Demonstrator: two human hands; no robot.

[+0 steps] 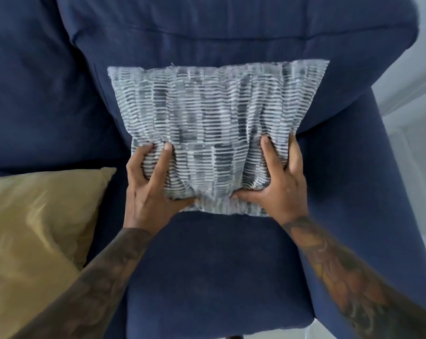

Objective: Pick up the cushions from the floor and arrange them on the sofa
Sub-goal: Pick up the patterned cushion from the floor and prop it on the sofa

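A grey and white striped cushion (212, 118) leans against the back of the navy blue sofa (214, 270), its lower edge on the seat at the sofa's right end. My left hand (153, 182) grips the cushion's lower left corner, fingers pressed into the fabric. My right hand (275, 179) grips its lower right corner the same way. A mustard yellow cushion (38, 231) lies on the seat to the left, close to my left forearm.
The sofa's right armrest (368, 182) runs along the cushion's right side. A pale wall and floor (412, 118) show beyond the armrest. Another back cushion of the sofa (36, 89) fills the upper left.
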